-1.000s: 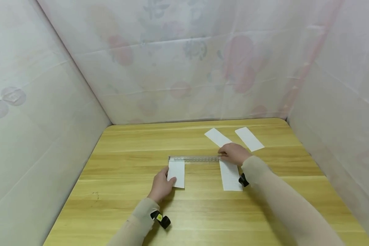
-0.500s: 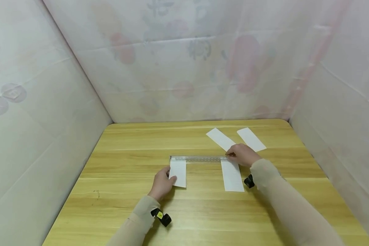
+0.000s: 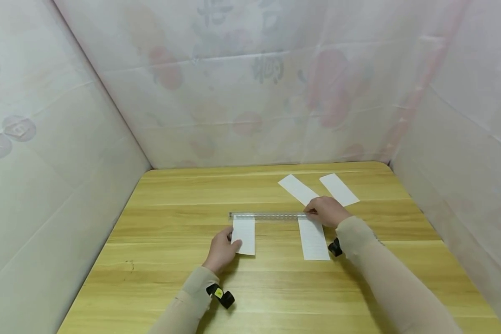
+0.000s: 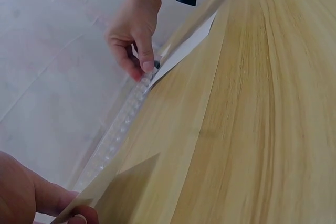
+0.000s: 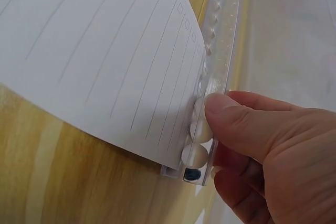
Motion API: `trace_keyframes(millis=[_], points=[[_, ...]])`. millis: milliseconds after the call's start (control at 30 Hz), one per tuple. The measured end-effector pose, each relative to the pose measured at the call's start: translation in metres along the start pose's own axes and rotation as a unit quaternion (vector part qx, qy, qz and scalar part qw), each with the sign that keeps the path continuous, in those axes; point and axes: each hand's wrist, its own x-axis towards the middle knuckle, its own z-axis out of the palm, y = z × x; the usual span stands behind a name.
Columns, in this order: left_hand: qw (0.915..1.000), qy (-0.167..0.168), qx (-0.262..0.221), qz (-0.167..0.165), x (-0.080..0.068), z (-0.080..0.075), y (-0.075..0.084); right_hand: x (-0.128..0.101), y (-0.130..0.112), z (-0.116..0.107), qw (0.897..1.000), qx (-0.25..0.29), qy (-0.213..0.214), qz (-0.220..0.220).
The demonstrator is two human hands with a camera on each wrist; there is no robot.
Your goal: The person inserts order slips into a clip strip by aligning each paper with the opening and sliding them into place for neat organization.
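The far end of the clear binding strip (image 3: 268,215) is covered by the right hand (image 3: 325,210) in the head view, and the wrist views cut off most of both hands; the left wrist view shows only a thumb and part of a finger of the left hand (image 3: 222,251). The strip lies crosswise on the wooden counter (image 3: 171,278), roughly at its middle. Right hand: thumb and fingers pinch the strip's right end — the right wrist view shows the thumb pressed onto the strip's top beside a row of small white studs, with the ruled paper slip (image 3: 313,238) curling up against that edge. Left hand: it rests near the strip's left end, fingers and thumb pinching the edge of a shorter paper slip (image 3: 244,235) whose top edge meets the strip; how firmly it holds cannot be told. Both forearms wear beige sleeves and reach forward from the near edge. Beyond the strip's right end lie two further paper slips (image 3: 297,189) (image 3: 339,189), apart from each other — one partly hidden under the right hand.
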Motion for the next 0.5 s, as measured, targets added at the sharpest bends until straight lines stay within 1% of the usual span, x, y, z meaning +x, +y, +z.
trace_keyframes(millis=[200,500], points=[[1.0000,0.000,0.005,0.002,-0.0004,0.0015,0.0017,0.0023,-0.0054,-0.0007,1.000,-0.004,-0.007,-0.004],[0.9999,-0.003,-0.014,0.000,0.0012,0.0032,0.0038,0.0042,-0.0084,0.0001,1.000,-0.013,-0.004,0.004]])
